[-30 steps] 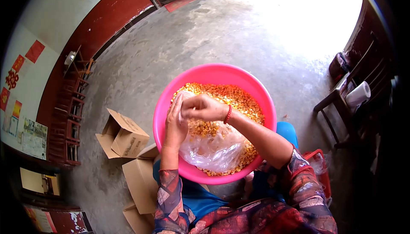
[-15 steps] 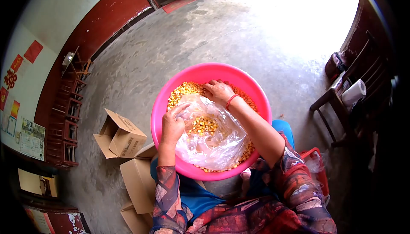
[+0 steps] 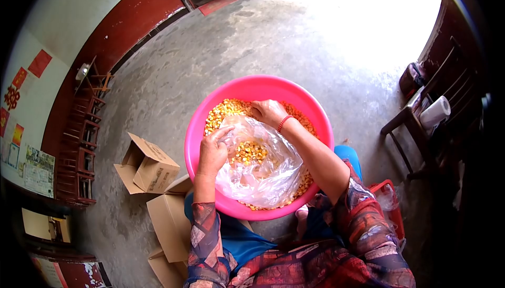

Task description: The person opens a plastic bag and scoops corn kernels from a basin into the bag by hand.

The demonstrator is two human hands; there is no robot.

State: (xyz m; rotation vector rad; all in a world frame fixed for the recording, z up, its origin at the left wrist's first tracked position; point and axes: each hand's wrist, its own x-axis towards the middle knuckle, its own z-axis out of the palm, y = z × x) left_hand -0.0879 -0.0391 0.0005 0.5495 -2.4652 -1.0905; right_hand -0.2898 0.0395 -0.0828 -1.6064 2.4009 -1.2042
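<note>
A pink basin [image 3: 322, 114] holds loose yellow corn kernels [image 3: 221, 113]. Inside it lies a clear plastic bag [image 3: 279, 180], its mouth spread wide and a small heap of kernels showing in the middle. My left hand [image 3: 213, 154] is closed on the bag's left edge, the index finger stretched out along the rim. At the far side of the basin my right hand [image 3: 269, 113], with a red bracelet on the wrist, has its fingers curled down into the kernels beside the bag. Its fingertips are partly hidden.
Opened cardboard boxes [image 3: 158, 175] stand on the concrete floor to the left. A wooden chair [image 3: 410, 122] with a white paper roll [image 3: 435, 112] is on the right, near a red plastic basket [image 3: 397, 219]. Stacked wooden stools [image 3: 79, 156] line the left wall.
The fingers of my right hand, spread over the kernels before, have curled in and drawn slightly nearer the bag. My left hand keeps its hold on the bag's edge.
</note>
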